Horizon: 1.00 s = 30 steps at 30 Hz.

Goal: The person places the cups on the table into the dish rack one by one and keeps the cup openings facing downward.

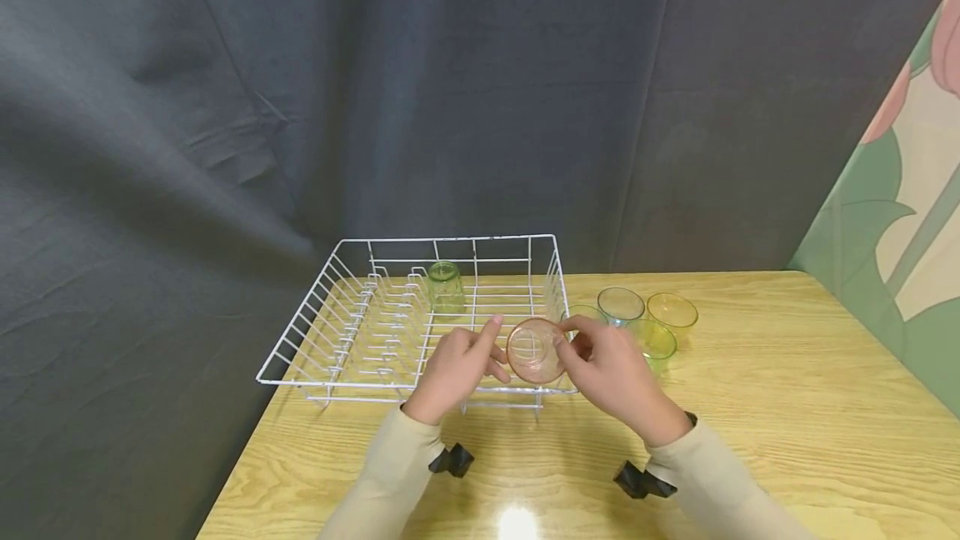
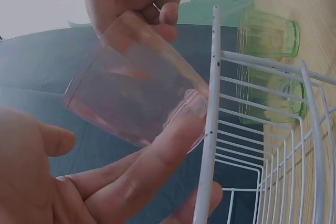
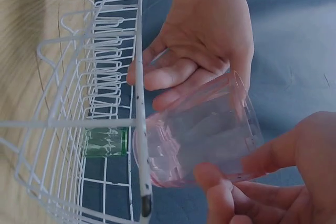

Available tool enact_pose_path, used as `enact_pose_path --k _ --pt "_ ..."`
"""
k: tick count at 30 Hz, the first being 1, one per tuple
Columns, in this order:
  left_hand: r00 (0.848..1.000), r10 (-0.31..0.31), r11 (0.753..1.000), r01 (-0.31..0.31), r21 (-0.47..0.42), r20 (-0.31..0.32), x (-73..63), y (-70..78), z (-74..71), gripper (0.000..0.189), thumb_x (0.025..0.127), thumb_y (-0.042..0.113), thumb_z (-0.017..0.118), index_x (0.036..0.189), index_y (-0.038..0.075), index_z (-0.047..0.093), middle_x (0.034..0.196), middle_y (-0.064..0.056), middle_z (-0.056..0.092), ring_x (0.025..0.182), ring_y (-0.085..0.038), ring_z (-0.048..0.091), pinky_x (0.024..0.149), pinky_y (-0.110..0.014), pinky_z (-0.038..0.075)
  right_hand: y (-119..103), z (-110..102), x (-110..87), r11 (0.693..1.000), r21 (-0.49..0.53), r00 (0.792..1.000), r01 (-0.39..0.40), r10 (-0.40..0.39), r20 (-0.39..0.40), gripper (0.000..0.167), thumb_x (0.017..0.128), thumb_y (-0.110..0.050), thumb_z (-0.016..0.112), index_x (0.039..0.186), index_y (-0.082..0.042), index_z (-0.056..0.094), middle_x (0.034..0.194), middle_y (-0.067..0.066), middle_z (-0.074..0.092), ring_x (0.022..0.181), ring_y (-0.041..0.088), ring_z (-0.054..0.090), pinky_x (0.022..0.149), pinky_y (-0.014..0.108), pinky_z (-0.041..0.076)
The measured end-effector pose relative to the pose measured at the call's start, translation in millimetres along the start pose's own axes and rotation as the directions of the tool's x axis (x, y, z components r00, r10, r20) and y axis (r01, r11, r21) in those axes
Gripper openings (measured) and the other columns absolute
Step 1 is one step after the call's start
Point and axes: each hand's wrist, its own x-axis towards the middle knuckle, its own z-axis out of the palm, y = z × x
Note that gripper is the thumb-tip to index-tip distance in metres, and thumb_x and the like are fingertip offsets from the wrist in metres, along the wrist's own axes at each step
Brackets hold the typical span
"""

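Observation:
A clear pink drinking glass is held tilted above the front right part of the white wire dish rack, its mouth facing me. My right hand pinches its side near the rim, with thumb and fingers. On the other side is my left hand, its fingers extended and thumb apart; in the left wrist view a finger touches the glass near its base. Inside the rack, a green glass stands upside down by the plate prongs.
Right of the rack, several glasses stand mouth up on the wooden table: a blue-rimmed one, an amber one, a yellow-green one and a light green one, partly hidden. A dark curtain hangs behind.

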Motion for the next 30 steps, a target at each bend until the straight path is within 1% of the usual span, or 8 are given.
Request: enact_pose_path --k 4,8,13,17,21,24,27,30 --pt "1.0 -0.008 1.0 0.008 0.012 0.009 3.2 -0.5 -3.0 0.07 0.104 0.059 0.035 0.085 0.008 0.077 0.067 0.002 0.073 0.079 -0.012 0.068 0.08 -0.039 0.053 1 4 -2.4 1.0 0.011 1.0 0.027 -0.028 0.005 0.016 0.09 -0.01 0.064 0.103 -0.007 0.072 0.062 -0.011 0.057 0.049 0.003 0.047 0.05 0.024 0.042" --pt "1.0 -0.005 0.999 0.006 0.052 -0.007 5.6 -1.7 -6.1 0.068 0.103 0.059 0.039 0.081 0.007 0.078 0.072 -0.001 0.073 0.074 -0.013 0.066 0.074 -0.037 0.054 1 7 -4.2 0.998 0.004 0.998 0.059 -0.059 0.014 0.019 0.089 -0.012 0.068 0.106 -0.008 0.071 0.064 -0.013 0.06 0.051 0.001 0.051 0.052 0.023 0.045" --pt "1.0 0.007 0.997 -0.006 0.072 -0.012 8.3 -2.9 -7.9 0.065 0.101 0.059 0.043 0.074 0.01 0.076 0.071 0.0 0.068 0.066 -0.013 0.059 0.065 -0.033 0.05 1 11 -6.3 0.992 -0.016 0.992 0.127 -0.127 0.004 0.022 0.087 -0.012 0.073 0.109 -0.009 0.07 0.066 -0.013 0.064 0.056 -0.001 0.055 0.055 0.022 0.047" --pt "1.0 0.021 0.997 -0.021 0.071 -0.005 9.6 -2.8 -9.2 0.063 0.1 0.059 0.045 0.072 0.012 0.075 0.07 0.003 0.069 0.067 -0.012 0.059 0.066 -0.032 0.048 1 13 -7.2 0.984 -0.037 0.985 0.173 -0.173 0.006 0.028 0.086 -0.01 0.075 0.113 -0.009 0.069 0.07 -0.011 0.067 0.061 -0.001 0.058 0.056 0.021 0.048" --pt "0.999 0.037 0.997 -0.036 0.072 -0.004 10.1 -1.4 -11.4 0.063 0.1 0.059 0.046 0.071 0.01 0.073 0.074 0.003 0.073 0.067 -0.012 0.059 0.068 -0.032 0.048 4 17 -7.6 0.965 -0.1 0.97 0.241 -0.243 -0.011 0.036 0.083 -0.009 0.079 0.117 -0.009 0.066 0.076 -0.007 0.072 0.062 0.001 0.061 0.055 0.02 0.047" --pt "0.999 0.046 0.996 -0.045 0.078 -0.015 10.9 -0.5 -12.5 0.06 0.1 0.058 0.047 0.071 0.01 0.07 0.073 0.003 0.07 0.064 -0.015 0.056 0.065 -0.032 0.046 6 19 -8.2 0.945 -0.145 0.954 0.293 -0.299 -0.025 0.041 0.082 -0.007 0.08 0.119 -0.01 0.064 0.08 -0.003 0.074 0.062 0.003 0.062 0.053 0.019 0.045" --pt "0.999 0.046 0.996 -0.045 0.082 -0.017 11.3 0.0 -13.4 0.055 0.1 0.058 0.048 0.075 0.014 0.07 0.073 0.002 0.065 0.064 -0.015 0.054 0.064 -0.032 0.046 7 22 -9.0 0.93 -0.172 0.943 0.324 -0.333 -0.024 0.044 0.082 -0.006 0.08 0.122 -0.011 0.062 0.083 0.0 0.075 0.062 0.005 0.064 0.051 0.018 0.043" --pt "0.999 0.042 0.996 -0.041 0.075 -0.003 11.6 0.0 -13.7 0.056 0.099 0.06 0.048 0.084 0.011 0.07 0.076 -0.002 0.065 0.064 -0.015 0.054 0.065 -0.034 0.047 9 25 -9.9 0.918 -0.19 0.932 0.349 -0.361 -0.033 0.046 0.081 -0.004 0.081 0.122 -0.011 0.061 0.086 0.001 0.076 0.062 0.006 0.065 0.05 0.018 0.044"
